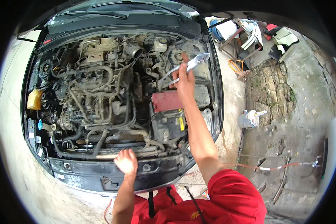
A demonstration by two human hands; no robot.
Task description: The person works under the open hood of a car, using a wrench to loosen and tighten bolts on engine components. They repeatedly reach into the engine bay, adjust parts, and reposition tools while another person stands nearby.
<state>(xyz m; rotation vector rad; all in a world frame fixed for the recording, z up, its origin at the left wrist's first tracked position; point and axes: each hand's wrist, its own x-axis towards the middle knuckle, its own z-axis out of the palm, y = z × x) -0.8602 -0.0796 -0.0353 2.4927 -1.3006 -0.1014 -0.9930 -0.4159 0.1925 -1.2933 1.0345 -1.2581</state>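
Observation:
My right hand (183,81) is closed round the handles of silver pliers (198,61), above the right side of an uncovered car engine bay. The jaws point away to the upper right, and the handles stick out to the left of my fingers. Below that hand lie the battery (167,128) and its red cover (166,101). At the front of the bay, my left hand (126,161) rests with fingers stretched out on the front crossmember (145,168). It holds nothing. The dirty engine (95,82), with hoses and pipes, fills the middle.
A yellow reservoir (34,99) and a blue cap (40,124) sit along the bay's left side. Outside on the right are a whitish container (248,120), a red hose (250,166) on the ground, and a metal stand (231,41) near loose car parts.

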